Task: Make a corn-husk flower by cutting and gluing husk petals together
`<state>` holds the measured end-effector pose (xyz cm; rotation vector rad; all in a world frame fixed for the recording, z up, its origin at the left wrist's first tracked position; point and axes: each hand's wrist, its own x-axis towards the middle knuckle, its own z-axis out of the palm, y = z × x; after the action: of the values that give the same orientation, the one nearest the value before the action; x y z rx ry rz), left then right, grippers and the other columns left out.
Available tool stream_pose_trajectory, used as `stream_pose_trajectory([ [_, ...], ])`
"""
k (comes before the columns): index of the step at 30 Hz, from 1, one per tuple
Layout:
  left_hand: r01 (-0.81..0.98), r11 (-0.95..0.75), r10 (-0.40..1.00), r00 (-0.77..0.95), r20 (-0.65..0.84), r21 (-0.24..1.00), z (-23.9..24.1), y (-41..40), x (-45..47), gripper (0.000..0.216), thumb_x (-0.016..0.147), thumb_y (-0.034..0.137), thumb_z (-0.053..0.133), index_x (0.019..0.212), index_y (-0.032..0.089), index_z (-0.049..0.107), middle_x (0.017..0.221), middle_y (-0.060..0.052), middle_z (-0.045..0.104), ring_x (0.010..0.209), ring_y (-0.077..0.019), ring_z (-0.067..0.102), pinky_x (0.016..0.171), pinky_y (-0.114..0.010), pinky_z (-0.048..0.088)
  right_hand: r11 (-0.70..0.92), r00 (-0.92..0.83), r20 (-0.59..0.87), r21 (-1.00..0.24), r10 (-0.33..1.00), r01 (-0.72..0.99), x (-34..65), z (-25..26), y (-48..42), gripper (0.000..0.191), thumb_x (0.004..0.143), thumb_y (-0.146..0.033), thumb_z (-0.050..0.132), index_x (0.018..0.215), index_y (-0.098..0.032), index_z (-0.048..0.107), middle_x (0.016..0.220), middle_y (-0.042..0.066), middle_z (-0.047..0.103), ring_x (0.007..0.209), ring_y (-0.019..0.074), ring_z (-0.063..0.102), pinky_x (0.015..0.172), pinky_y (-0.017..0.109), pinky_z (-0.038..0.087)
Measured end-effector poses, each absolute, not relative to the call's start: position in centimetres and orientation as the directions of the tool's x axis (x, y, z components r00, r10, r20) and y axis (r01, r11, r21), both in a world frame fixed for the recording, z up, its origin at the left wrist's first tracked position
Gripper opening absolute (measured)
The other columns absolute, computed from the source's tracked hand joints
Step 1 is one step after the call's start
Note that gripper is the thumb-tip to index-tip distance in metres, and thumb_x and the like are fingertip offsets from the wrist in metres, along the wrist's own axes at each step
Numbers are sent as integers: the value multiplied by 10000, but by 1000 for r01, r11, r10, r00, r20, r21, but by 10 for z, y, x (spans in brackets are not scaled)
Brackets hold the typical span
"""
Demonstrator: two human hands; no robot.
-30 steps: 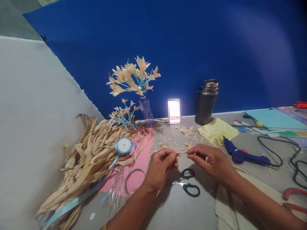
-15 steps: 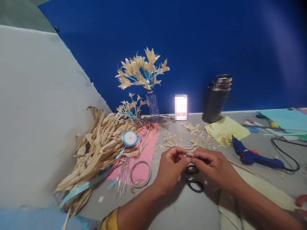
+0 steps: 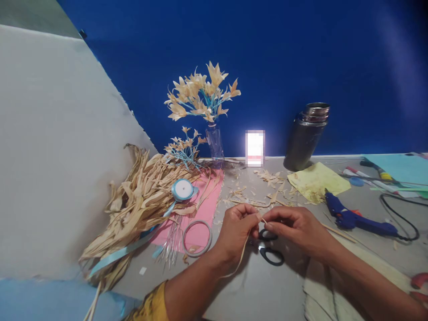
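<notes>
Between my two hands is a thin pale strip (image 3: 243,256), like a narrow shred of dried husk. My left hand (image 3: 236,226) pinches it with thumb and forefinger, and its long tail hangs down past my wrist. Fingertips of my right hand (image 3: 290,223) are closed on the strip's short end, close to the left fingertips. Just below lie scissors with black handles (image 3: 272,257) on the table; their blades are mostly hidden by my left hand. A bundle of dried husks (image 3: 133,196) rests to the left, with a ribbon spool (image 3: 182,190) on it.
At the back stand a clear bottle of husk flowers (image 3: 215,145) and a dark flask (image 3: 306,138). A blue glue gun (image 3: 361,221) lies right, by yellow paper (image 3: 321,180). On pink paper (image 3: 203,205) at left are a tape ring (image 3: 197,239) and wires (image 3: 172,245).
The small loop between my fingertips has gone from view. The strip's long tail now hangs below my left hand. The whole view has shifted slightly.
</notes>
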<state>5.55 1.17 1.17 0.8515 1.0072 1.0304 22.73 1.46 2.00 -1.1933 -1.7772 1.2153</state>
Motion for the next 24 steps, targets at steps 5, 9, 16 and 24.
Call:
stream_pose_trajectory([
  [5,-289,305,935,271,-228,907,11,9,57,210,697,272,779,729,156,607,543,38,539,469,-75,454,499,-216,340,61,-228,0,-964,974,260,230,14,19,220,750,-407,778,768,-204,694,669,-19,672,632,148,591,597,251,455],
  [9,-266,268,943,269,-196,926,16,6,57,270,697,331,834,747,131,660,564,28,554,502,-67,461,521,-207,328,-1,-237,-37,-989,971,150,231,11,19,314,734,-455,818,867,-197,696,711,-21,667,649,136,581,597,239,447],
  [16,-346,382,857,479,-188,857,6,13,50,403,627,437,893,739,133,654,541,14,576,460,-85,500,505,-235,389,-68,-325,-79,-997,942,45,230,19,12,330,725,-449,828,719,-202,609,661,-12,690,640,155,637,613,252,475],
  [24,-369,487,782,587,-207,792,6,15,51,272,706,312,795,684,153,576,505,54,473,409,-52,373,428,-205,303,90,-251,44,-981,967,173,222,24,3,226,744,-378,783,756,-219,622,610,-25,660,553,155,615,541,256,488],
])
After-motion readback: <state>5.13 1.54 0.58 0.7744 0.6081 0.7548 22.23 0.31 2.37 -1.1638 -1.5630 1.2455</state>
